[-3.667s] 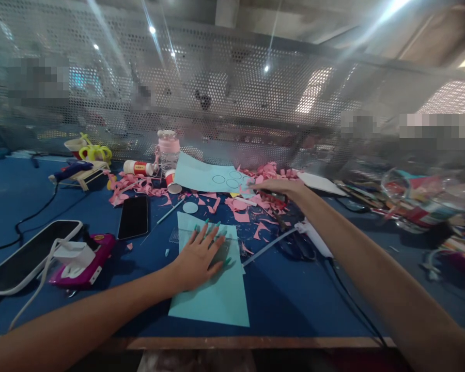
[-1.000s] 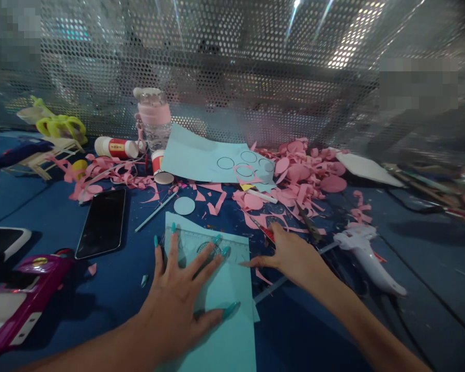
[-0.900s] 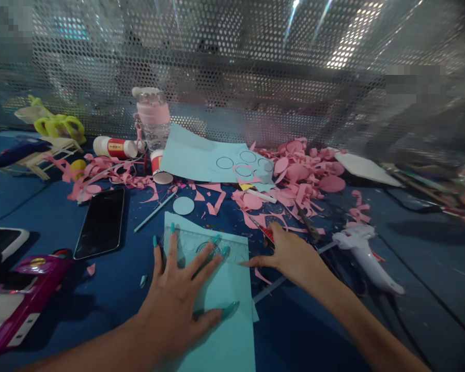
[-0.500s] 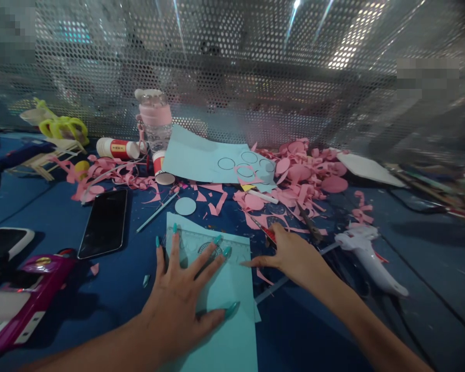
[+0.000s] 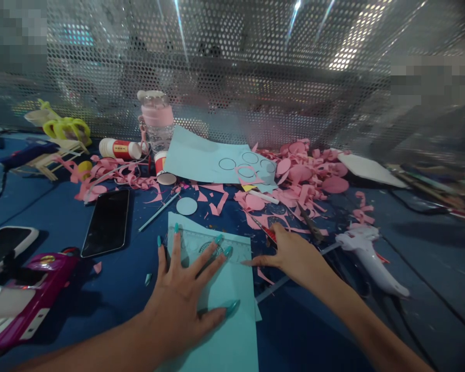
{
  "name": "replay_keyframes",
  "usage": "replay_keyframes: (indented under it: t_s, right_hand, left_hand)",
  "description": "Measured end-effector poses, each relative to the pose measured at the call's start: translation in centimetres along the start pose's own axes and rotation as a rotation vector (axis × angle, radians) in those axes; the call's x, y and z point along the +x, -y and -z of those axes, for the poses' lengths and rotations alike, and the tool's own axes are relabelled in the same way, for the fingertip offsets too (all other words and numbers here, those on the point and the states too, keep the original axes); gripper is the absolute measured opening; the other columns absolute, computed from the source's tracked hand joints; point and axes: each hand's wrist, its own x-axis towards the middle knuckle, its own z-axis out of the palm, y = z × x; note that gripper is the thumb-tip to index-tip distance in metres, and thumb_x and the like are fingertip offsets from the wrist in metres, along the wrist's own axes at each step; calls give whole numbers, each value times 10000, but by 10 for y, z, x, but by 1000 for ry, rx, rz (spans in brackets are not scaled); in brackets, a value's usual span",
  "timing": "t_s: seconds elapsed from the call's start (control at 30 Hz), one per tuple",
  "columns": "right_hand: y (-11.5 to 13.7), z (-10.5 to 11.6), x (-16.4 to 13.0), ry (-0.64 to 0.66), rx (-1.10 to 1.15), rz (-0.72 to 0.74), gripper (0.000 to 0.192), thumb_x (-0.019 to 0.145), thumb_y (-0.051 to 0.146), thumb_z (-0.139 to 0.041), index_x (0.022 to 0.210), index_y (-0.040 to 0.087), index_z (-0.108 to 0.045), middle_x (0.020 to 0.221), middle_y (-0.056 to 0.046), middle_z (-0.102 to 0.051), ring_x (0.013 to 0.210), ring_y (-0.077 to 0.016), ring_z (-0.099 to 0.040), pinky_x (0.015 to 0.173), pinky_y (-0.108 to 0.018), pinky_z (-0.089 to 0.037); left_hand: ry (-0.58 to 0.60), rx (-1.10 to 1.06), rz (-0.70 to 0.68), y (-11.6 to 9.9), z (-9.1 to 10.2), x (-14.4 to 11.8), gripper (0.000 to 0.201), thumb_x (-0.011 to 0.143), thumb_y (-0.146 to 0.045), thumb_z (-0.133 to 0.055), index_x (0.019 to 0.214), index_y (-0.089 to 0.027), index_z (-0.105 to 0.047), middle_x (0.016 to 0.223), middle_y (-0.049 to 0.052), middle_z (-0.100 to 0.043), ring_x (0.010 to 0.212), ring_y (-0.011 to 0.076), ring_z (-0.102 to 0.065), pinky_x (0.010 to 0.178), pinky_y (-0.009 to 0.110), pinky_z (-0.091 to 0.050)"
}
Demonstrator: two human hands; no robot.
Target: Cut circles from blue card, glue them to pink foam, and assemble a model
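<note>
My left hand (image 5: 189, 284) lies flat with fingers spread on a light blue paper sheet (image 5: 232, 330). Under its fingertips is a clear ruler-like template (image 5: 238, 248) with a round dark marking. At the sheet's right edge, my right hand (image 5: 289, 250) stretches its thumb to the end of the template. Its other fingers curl around a red, pointed, pen-like tool (image 5: 269, 234), whose tip points up and left; the rest is hidden by the hand. Beyond the sheet lies a cut blue paper disc (image 5: 186, 206).
Pink paper scraps (image 5: 300, 173) spread behind, beside a blue sheet with drawn circles (image 5: 205, 157). A white glue gun (image 5: 372, 263) lies right. Leftward are a black phone (image 5: 106, 222), a purple toy-like case (image 5: 42, 289), a bottle (image 5: 157, 116) and paper cups (image 5: 120, 149). Perforated metal stands behind.
The view has shifted very slightly. Both hands, the sheet and the template keep their places.
</note>
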Motion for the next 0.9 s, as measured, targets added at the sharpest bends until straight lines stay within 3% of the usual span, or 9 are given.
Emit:
replay_keyframes:
  t_s: [0.47,0.7,0.9]
  right_hand:
    - [1,1,0,13,-6,6,701,546,745,-549,916,157,-455,719,-104,-613,653,-301,-608,463,-285,-341]
    - [-8,-2,3,-21,100,61,732,520,743,-582,949,163,-464,754,-93,-632,703,-281,-612,503,-282,-376]
    - [-6,-3,3,-48,33,38,671,540,742,-565,880,174,-458,722,-82,-618,654,-269,-603,478,-277,-357]
  left_hand:
    - [-15,-32,10,-2,2,0,687,770,-645,-377,1377,-425,-143,1460,-92,-250,1288,513,63,897,790,-82]
    - [-33,-21,4,-1,1,-1,690,773,-644,-376,1383,-411,-153,1461,-76,-252,1299,491,78,912,776,-48]
    - [-38,-33,-6,0,0,-2,703,765,-646,-387,1382,-410,-146,1466,-79,-237,1302,480,97,927,768,-21]
